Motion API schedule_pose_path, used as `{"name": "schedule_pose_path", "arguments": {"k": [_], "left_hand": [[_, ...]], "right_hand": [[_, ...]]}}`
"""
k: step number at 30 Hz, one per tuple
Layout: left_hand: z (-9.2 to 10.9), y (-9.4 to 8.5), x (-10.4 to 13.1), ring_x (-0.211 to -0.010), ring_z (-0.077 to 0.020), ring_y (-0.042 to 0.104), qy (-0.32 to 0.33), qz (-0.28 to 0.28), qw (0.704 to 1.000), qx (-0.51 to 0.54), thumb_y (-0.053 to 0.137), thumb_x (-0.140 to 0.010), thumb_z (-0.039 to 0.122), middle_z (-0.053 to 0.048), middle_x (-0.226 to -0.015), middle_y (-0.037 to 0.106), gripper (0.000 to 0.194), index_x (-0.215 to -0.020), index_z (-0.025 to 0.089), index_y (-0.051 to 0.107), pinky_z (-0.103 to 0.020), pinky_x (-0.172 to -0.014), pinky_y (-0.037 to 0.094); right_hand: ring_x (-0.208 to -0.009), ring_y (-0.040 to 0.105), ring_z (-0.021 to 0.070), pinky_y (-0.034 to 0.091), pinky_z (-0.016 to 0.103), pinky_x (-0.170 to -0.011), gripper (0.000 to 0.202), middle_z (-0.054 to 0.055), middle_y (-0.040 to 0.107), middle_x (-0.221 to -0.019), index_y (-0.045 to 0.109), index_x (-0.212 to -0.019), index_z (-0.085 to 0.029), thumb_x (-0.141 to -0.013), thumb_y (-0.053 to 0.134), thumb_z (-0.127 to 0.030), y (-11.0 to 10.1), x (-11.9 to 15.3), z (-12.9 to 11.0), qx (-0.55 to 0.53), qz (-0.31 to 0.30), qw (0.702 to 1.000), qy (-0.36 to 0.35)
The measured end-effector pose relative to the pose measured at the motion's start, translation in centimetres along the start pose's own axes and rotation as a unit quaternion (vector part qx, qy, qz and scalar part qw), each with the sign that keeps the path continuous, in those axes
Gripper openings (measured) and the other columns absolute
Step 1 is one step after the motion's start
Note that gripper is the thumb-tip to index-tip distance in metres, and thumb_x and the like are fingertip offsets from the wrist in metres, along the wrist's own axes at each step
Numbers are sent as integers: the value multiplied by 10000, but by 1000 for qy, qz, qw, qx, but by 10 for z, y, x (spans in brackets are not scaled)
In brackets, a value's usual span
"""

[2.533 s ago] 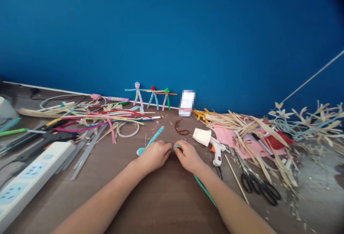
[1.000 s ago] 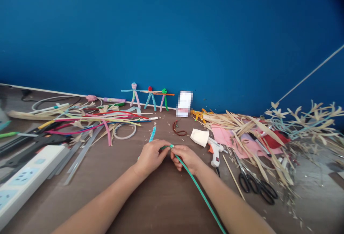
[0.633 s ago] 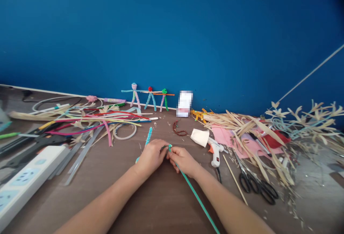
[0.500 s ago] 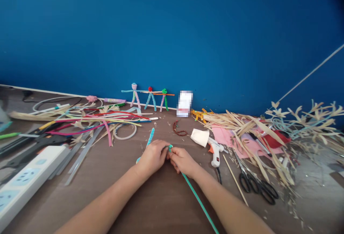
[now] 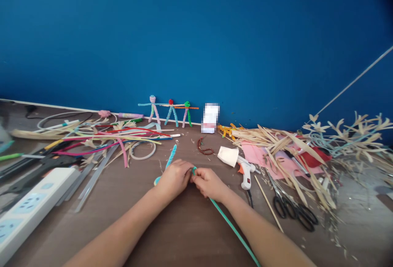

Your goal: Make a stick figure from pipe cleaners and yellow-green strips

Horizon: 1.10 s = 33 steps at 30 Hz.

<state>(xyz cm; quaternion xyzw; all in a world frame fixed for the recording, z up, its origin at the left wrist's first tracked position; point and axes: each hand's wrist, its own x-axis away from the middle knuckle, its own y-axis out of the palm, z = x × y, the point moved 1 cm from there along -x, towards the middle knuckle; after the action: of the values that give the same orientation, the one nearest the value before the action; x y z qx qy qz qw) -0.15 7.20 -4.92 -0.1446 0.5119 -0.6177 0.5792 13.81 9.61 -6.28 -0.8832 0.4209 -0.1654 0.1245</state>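
Close together over the middle of the table, both my hands are closed, fingertips nearly touching. My left hand [image 5: 177, 177] grips a light blue pipe-cleaner piece [image 5: 171, 155], whose fuzzy end sticks up past the knuckles; a paler rounded part shows under the hand's left side. My right hand [image 5: 209, 182] pinches a long green pipe cleaner [image 5: 229, 223]. Its tail runs from under the palm toward the front edge of the view, and a short green bit shows between the fingertips. The fingers hide where the two pieces meet.
Three pipe-cleaner figures [image 5: 171, 113] lean on the blue wall. Right of my hands lie a white glue gun [image 5: 246, 175], a wooden stick [image 5: 268, 203], black-handled scissors [image 5: 290, 209] and dried husk strips [image 5: 260, 136]. At left are a power strip [image 5: 37, 205] and coloured pipe cleaners [image 5: 107, 136].
The green pipe cleaner's tail has shifted to the right near the bottom, and the green bit at the fingertips sits slightly lower. Both hands stay almost in place.
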Motion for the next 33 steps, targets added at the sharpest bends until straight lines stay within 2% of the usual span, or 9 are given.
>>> {"name": "schedule_pose_path", "arguments": {"k": [6,10,14,19,22,25,29,33], "left_hand": [[-3,1,0,-700,-161,513,18,-5,1000,-12,409,-768,111,-41,-699,599,197,-783,164,598,-276,-645,410],[-1,3,1,-670,-157,506,29,-26,998,-40,398,-768,115,-39,-648,567,198,-725,163,585,-266,-612,401],[0,0,1,-704,-168,518,8,-39,997,-69,407,-777,144,-34,-676,574,186,-728,181,582,-256,-586,392],[-2,-2,0,-729,-163,543,-1,-52,998,-26,432,-779,163,-19,-727,612,170,-794,200,597,-261,-620,414],[-3,-2,0,-706,-157,552,3,-54,998,-10,447,-774,167,-19,-710,614,162,-808,200,602,-263,-627,426],[-3,-1,-1,-701,-154,562,-6,-47,999,11,457,-771,175,-23,-724,610,140,-834,189,582,-267,-633,439],[-2,-1,0,-758,-155,567,3,-33,998,53,480,-757,153,-25,-805,613,140,-886,177,527,-268,-658,450],[0,-2,1,-739,-144,548,70,-27,996,55,443,-793,169,-26,-794,611,191,-958,191,537,-269,-653,448]], "right_hand": [[-448,306,56,233,178,-430,166,-61,359,-484,440,-576,-161,-726,449,-230,-5,2,-5,119,78,988,-63],[-483,349,69,261,183,-465,154,-53,403,-499,470,-583,-161,-721,454,-226,-10,4,-5,166,113,975,-93],[-521,417,86,311,192,-517,144,-38,475,-537,513,-638,-166,-741,433,-229,-15,5,-6,169,147,967,-124],[-572,469,103,346,204,-543,102,-14,534,-610,538,-690,-169,-722,476,-243,-20,1,-3,118,188,967,-129],[-488,445,87,333,198,-479,114,-27,506,-532,520,-632,-164,-700,505,-254,-22,-4,1,52,164,981,-93],[-329,329,59,250,186,-362,171,-78,382,-374,475,-593,-173,-708,494,-297,-23,-7,3,-45,104,993,-21],[-268,280,37,181,174,-304,190,-92,364,-342,448,-556,-170,-677,514,-302,-25,-6,1,-150,47,987,29],[-254,276,24,164,163,-289,151,-92,384,-358,440,-536,-162,-614,537,-249,-26,-5,-2,-236,7,968,83]]}}
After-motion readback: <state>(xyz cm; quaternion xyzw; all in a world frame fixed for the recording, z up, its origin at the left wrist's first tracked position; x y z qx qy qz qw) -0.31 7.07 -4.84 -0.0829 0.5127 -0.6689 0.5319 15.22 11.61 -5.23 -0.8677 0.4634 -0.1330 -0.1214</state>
